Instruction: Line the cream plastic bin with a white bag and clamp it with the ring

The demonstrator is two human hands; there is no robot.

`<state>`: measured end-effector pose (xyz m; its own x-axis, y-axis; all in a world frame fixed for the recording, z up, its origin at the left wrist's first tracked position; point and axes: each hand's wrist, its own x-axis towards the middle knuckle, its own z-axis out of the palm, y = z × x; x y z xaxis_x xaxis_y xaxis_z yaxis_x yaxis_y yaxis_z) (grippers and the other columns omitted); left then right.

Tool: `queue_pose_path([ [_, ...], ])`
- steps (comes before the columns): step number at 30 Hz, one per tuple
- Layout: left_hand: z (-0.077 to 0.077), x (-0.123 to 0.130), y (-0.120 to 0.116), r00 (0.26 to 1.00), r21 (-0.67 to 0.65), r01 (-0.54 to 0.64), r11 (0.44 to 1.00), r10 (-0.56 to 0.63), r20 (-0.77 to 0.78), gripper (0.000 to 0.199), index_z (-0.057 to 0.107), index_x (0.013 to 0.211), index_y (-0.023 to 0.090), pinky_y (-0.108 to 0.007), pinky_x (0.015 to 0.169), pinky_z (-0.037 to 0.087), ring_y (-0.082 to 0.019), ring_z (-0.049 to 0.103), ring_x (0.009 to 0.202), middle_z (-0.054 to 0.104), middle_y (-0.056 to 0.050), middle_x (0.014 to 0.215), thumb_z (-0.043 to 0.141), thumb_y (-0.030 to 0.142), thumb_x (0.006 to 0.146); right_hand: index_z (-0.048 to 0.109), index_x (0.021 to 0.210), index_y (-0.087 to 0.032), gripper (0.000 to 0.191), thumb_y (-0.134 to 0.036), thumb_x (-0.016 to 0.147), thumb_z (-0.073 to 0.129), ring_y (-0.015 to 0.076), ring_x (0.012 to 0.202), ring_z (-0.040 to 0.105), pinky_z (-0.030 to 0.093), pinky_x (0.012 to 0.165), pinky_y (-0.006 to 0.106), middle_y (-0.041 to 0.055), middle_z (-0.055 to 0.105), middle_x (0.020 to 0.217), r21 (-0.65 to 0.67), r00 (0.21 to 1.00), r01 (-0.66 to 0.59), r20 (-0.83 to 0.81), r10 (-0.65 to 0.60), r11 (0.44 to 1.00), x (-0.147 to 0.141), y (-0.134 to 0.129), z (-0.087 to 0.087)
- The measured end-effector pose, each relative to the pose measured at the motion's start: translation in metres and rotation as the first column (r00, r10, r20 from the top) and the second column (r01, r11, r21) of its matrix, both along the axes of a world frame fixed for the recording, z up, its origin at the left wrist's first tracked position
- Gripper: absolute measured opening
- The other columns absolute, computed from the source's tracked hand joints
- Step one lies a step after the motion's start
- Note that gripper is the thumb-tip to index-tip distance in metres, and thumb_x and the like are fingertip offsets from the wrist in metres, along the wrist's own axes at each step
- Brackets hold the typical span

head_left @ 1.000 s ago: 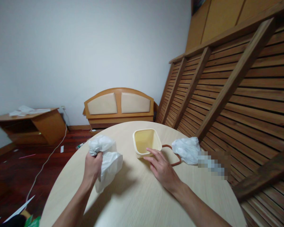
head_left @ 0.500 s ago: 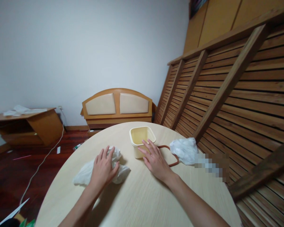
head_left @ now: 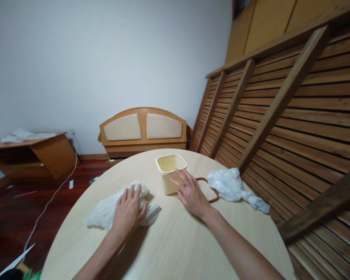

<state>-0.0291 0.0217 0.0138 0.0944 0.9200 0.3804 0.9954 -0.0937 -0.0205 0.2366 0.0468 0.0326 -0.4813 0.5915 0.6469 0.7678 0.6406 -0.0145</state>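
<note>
My left hand (head_left: 128,210) rests on a crumpled white plastic bag (head_left: 102,213), its fingers spread and slightly bent over the top. Part of the bag is hidden under that hand. A pale yellow square plastic tub (head_left: 169,182) with an open top stands near the middle of the round table. Against its front right side are the fingers of my right hand (head_left: 191,193), which is open and stretched out. Behind the right wrist a brown loop (head_left: 216,193) shows; whether it joins the tub is hidden.
A second white plastic bag (head_left: 229,184), bunched and knotted, lies at the right of the round table (head_left: 175,241). Wooden slatted panels (head_left: 280,128) lean close by on the right. Beyond the table stands a headboard (head_left: 142,128); a low desk (head_left: 43,151) is at far left.
The tub has shifted slightly to the left, with my right hand beside it. My left hand appears lower on the bag, which looks a little more spread out to the left.
</note>
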Motion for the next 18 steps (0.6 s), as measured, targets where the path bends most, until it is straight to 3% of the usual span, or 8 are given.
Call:
queue_pose_path([
  [3,-0.002,-0.003,0.0,0.999,-0.073,-0.033,0.997,0.031,-0.038,0.06,0.046,0.146,0.013,-0.05,0.108,0.042,-0.04,0.049,0.135,0.05,-0.021,0.149,0.055,0.039,0.093,0.053,0.14,-0.023,0.056,-0.003,0.087,0.049,0.0281,0.149,0.029,0.039,0.114,0.052,0.0084,0.038,0.16,0.023,0.999,0.038,-0.005,-0.038,0.999,0.017,0.006,0.001],
  [6,0.0,-0.008,0.002,0.997,-0.024,-0.056,0.998,0.055,-0.048,0.055,0.05,0.141,0.009,-0.051,0.108,0.042,-0.041,0.049,0.134,0.05,-0.024,0.147,0.053,0.037,0.094,0.061,0.13,-0.021,0.052,-0.001,0.084,0.047,0.0299,0.14,0.041,0.042,0.11,0.051,0.0105,0.049,0.151,0.029,0.956,0.287,-0.077,-0.284,0.958,0.052,0.011,0.001],
  [7,0.001,-0.009,0.002,0.998,0.012,-0.054,0.998,0.055,-0.036,0.053,0.052,0.139,0.008,-0.051,0.108,0.042,-0.041,0.049,0.134,0.05,-0.025,0.147,0.051,0.036,0.094,0.062,0.128,-0.02,0.051,-0.002,0.083,0.047,0.0318,0.139,0.042,0.043,0.108,0.052,0.0118,0.052,0.148,0.009,0.91,0.406,-0.09,-0.404,0.914,0.069,0.011,0.0],
  [9,0.004,-0.008,0.003,1.0,0.091,-0.013,0.996,0.012,0.009,0.052,0.052,0.138,0.008,-0.049,0.109,0.042,-0.04,0.048,0.135,0.049,-0.024,0.148,0.05,0.035,0.094,0.061,0.129,-0.016,0.046,-0.008,0.085,0.049,0.0373,0.139,0.041,0.041,0.107,0.056,0.0159,0.052,0.146,-0.068,0.766,0.633,-0.087,-0.637,0.771,0.104,0.009,-0.004],
  [11,0.006,-0.004,0.002,0.995,0.163,0.065,0.984,-0.077,0.066,0.052,0.049,0.139,0.01,-0.048,0.111,0.041,-0.037,0.047,0.137,0.049,-0.021,0.149,0.05,0.035,0.093,0.058,0.133,-0.009,0.046,-0.02,0.088,0.052,0.0421,0.138,0.04,0.039,0.107,0.058,0.0219,0.051,0.146,-0.213,0.572,0.798,-0.023,-0.82,0.564,0.139,0.006,-0.01],
  [13,0.007,0.002,0.0,0.98,0.221,0.14,0.965,-0.166,0.106,0.053,0.046,0.14,0.011,-0.048,0.112,0.041,-0.037,0.046,0.137,0.048,-0.02,0.149,0.049,0.034,0.093,0.057,0.133,-0.007,0.05,-0.033,0.091,0.052,0.0433,0.131,0.049,0.04,0.105,0.057,0.0246,0.058,0.137,-0.445,0.445,0.822,0.113,-0.888,0.356,0.165,0.004,-0.015],
  [15,0.006,0.006,-0.003,0.964,0.262,0.196,0.945,-0.235,0.124,0.052,0.045,0.14,0.012,-0.05,0.111,0.042,-0.036,0.047,0.136,0.048,-0.02,0.149,0.05,0.033,0.093,0.061,0.128,-0.005,0.052,-0.041,0.093,0.048,0.047,0.115,0.061,0.045,0.095,0.061,0.0278,0.067,0.122,-0.523,0.402,0.808,0.149,-0.904,0.273,0.181,0.004,-0.02],
  [18,0.005,0.01,-0.004,0.942,0.306,0.249,0.919,-0.304,0.145,0.05,0.044,0.139,0.014,-0.053,0.108,0.046,-0.036,0.049,0.134,0.048,-0.019,0.148,0.052,0.032,0.093,0.062,0.129,-0.007,0.051,-0.041,0.096,0.042,0.0466,0.11,0.064,0.046,0.09,0.062,0.0275,0.069,0.117,-0.554,0.394,0.792,0.14,-0.908,0.258,0.187,0.007,-0.024],
])
